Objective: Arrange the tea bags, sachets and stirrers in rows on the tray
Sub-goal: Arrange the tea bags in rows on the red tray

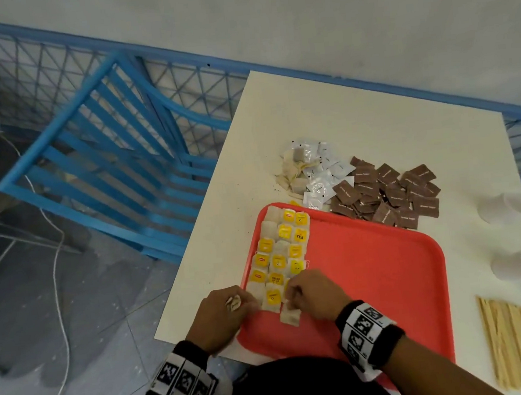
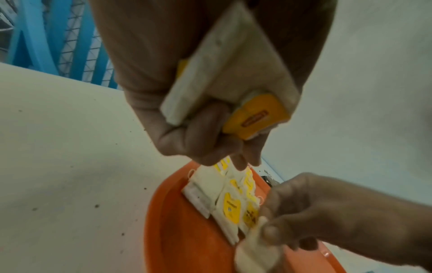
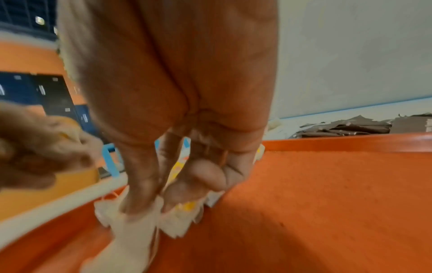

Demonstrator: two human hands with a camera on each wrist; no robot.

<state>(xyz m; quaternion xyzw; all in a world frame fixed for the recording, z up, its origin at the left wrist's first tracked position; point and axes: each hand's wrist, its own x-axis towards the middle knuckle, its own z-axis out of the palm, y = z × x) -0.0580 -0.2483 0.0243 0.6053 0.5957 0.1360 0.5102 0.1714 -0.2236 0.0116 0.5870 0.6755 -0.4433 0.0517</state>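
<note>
A red tray (image 1: 371,269) lies on the white table (image 1: 324,111). Several tea bags with yellow tags (image 1: 282,252) lie in three rows along its left side. My left hand (image 1: 236,304) hovers at the tray's near-left rim and grips a small stack of tea bags (image 2: 231,77). My right hand (image 1: 291,299) pinches the top of one white tea bag (image 1: 289,315) at the near end of the rows. That bag (image 3: 131,232) rests on the tray floor under my fingertips (image 3: 138,201). The right hand (image 2: 327,221) also shows in the left wrist view.
Behind the tray lie loose tea bags (image 1: 291,172), white sachets (image 1: 320,172) and a heap of brown sachets (image 1: 389,194). Wooden stirrers (image 1: 515,344) lie at the near right, with two white cups (image 1: 508,205) beyond them. A blue chair (image 1: 116,166) stands left of the table.
</note>
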